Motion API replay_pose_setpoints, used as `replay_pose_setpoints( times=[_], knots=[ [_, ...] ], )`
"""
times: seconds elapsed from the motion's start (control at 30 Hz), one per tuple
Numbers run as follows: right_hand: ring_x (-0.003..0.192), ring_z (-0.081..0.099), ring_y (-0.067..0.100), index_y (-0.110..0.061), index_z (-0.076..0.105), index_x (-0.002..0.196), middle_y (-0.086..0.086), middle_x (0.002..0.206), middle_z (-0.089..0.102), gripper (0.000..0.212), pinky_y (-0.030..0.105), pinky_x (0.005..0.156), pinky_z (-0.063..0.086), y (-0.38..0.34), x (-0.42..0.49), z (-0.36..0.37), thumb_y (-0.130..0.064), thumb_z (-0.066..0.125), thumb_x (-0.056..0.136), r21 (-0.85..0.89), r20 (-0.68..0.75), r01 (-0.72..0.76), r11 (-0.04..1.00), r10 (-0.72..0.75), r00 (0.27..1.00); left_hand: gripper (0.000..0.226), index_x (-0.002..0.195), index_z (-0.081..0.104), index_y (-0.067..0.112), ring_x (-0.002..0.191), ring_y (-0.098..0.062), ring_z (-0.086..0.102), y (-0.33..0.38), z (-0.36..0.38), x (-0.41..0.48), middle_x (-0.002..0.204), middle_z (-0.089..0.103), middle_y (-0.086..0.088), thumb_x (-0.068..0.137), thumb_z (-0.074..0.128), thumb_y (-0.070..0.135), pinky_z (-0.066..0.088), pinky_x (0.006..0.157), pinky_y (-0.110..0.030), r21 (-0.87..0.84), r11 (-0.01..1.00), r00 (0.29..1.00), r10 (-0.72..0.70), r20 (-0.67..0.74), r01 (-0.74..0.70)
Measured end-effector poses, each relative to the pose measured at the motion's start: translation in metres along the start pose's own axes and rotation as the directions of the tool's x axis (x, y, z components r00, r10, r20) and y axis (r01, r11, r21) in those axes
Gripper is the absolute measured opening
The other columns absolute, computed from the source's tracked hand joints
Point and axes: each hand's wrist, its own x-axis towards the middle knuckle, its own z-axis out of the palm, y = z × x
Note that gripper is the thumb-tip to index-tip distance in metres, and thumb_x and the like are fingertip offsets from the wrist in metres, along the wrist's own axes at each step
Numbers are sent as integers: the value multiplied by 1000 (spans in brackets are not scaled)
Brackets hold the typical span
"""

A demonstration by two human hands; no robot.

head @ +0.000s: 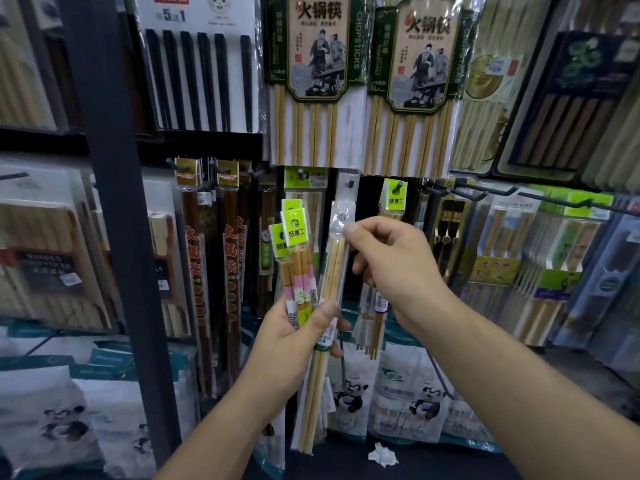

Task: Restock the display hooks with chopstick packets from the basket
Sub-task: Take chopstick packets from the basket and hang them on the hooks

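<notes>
Two bare hands work in front of a wall of hanging chopstick packets. The left hand grips a fanned bunch by its middle, fingers and thumb curled round it. In the bunch are several narrow packets with lime-green header cards and pink-and-white patterned sticks, and a long clear plastic sleeve holding plain pale bamboo chopsticks. The lower ends of the sticks reach down past the wrist.

The right hand pinches the upper part of that clear sleeve between thumb and fingers, the other fingers curled behind it. The sleeve's top lies just below a short black display hook that carries a white-topped packet; whether the sleeve touches the hook cannot be told.

Above hang two large beige-and-green packs printed with figures and the word CHOPSTICKS. A dark metal upright post runs down the left side. Low on the display stand white bags printed with pandas, and a crumpled white scrap of paper lies on the dark shelf below them.
</notes>
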Motion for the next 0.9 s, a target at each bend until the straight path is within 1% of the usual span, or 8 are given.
replay_pose_setpoints(
  times=[0.07, 0.1, 0.2, 0.27, 0.4, 0.57, 0.77, 0.9],
  knots=[
    [52, 54, 7, -19, 72, 80, -1, 57, 58, 22, 17, 48, 42, -5, 6, 1, -27, 65, 99, 6, -48, 8, 1000, -8, 999, 27, 110, 70, 26, 92, -15, 74, -1, -2, 2, 101, 77, 0, 89, 65, 41, 61, 76, -30, 38, 999, 998, 2, -62, 0],
    [50, 53, 7, -19, 71, 79, -2, 56, 57, 23, 18, 47, 42, -8, 10, 2, -27, 63, 100, 0, -77, 12, 1000, -12, 997, 27, 111, 70, 28, 98, -9, 72, -1, -4, 3, 103, 77, 8, 89, 64, 43, 58, 81, -22, 64, 998, 996, 18, -91, -12],
    [46, 51, 5, -12, 70, 81, -5, 52, 54, 26, 16, 46, 42, -15, 23, 4, -26, 61, 101, -39, -156, 23, 999, -29, 987, 31, 106, 67, 19, 85, -1, 70, 1, -10, 6, 88, 74, 15, 89, 60, 44, 51, 71, -9, 102, 994, 989, 46, -144, -32],
    [46, 49, 7, -4, 70, 82, -8, 49, 51, 28, 13, 46, 42, -17, 30, 4, -22, 59, 101, -66, -192, 39, 997, -51, 980, 27, 103, 64, 13, 68, -4, 63, 1, -14, 8, 73, 66, 11, 94, 60, 38, 51, 62, -13, 118, 993, 986, 47, -160, -28],
    [47, 54, 8, -6, 69, 75, -6, 45, 53, 35, 4, 51, 42, -17, 35, 7, -25, 58, 101, -161, -209, 75, 984, -108, 972, 18, 96, 60, 8, 61, -9, 59, 4, -20, 9, 67, 60, 2, 102, 57, 24, 52, 56, -20, 115, 993, 988, 21, -154, -3],
    [53, 58, 19, -4, 68, 77, 1, 49, 55, 38, 30, 65, 53, -16, 36, 11, -31, 58, 101, -197, -207, 69, 978, -111, 972, 15, 99, 60, 6, 63, -14, 59, 6, -22, 6, 69, 59, 1, 102, 57, 21, 54, 57, -24, 88, 996, 994, -4, -113, 14],
    [46, 56, 13, -5, 66, 70, -4, 44, 53, 37, 15, 52, 49, -20, 37, 12, -26, 58, 100, -189, -229, 79, 979, -123, 966, 18, 98, 59, 7, 64, -18, 59, 7, -24, 5, 71, 58, -3, 102, 57, 24, 56, 59, -28, 89, 996, 996, 2, -93, 7],
    [50, 60, 20, -10, 62, 61, -2, 47, 56, 40, 22, 57, 54, -21, 37, 10, -22, 58, 99, -208, -229, 67, 976, -115, 967, 25, 99, 57, 4, 60, -22, 56, 8, -24, 5, 68, 55, -6, 101, 57, 29, 55, 57, -28, 87, 996, 998, -3, -66, 9]
  ],
)
